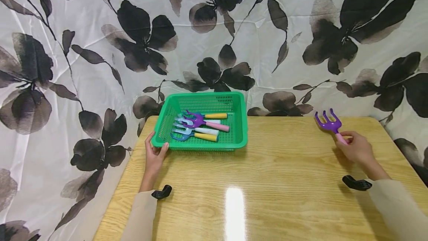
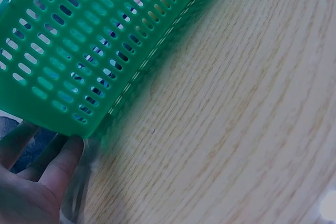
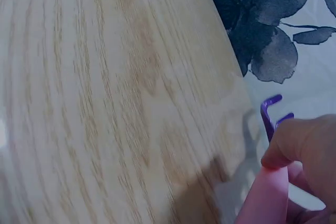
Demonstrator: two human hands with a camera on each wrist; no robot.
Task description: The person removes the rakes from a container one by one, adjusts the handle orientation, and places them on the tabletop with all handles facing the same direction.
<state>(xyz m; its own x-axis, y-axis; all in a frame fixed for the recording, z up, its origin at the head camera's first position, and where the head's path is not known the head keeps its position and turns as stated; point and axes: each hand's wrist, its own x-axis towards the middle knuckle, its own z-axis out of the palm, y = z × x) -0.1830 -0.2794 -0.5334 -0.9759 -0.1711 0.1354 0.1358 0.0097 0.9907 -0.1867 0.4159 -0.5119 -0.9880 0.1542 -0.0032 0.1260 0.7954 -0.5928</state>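
Two beige sleeves (image 1: pixel 396 203) come nearest, at 8 and 4 o'clock from the middle of the wood-grain worktop (image 1: pixel 284 181), taking 12 o'clock as straight away from the person; a bright reflection (image 1: pixel 235 211) lies near 6 o'clock. Just beyond the cuffs sit black wrist units (image 1: pixel 162 192), one per arm. Of the hands, the left hand (image 1: pixel 155 155) is at 10 o'clock, gripping the near left corner of a green perforated plastic basket (image 1: pixel 240 122), thumb on the near side and fingers round the left wall. The right hand (image 1: pixel 358 150), between 2 and 3 o'clock, pinches the pink handle of a purple three-pronged toy garden fork (image 1: pixel 329 125), whose prongs point toward 11 o'clock from that hand. The basket stands on the worktop at 11 o'clock, well apart from the held fork. Inside it, small toy garden tools lie close together, handles toward 3 o'clock: a blue yellow-handled tool (image 1: pixel 206 137) nearest, pale blue forks (image 1: pixel 208 131), a purple pink-handled tool (image 1: pixel 217 126) and, farthest, another yellow handle (image 1: pixel 216 115). Past the far edge, a white cloth with dark floral print (image 1: pixel 208 73) spans 10 to 2 o'clock.
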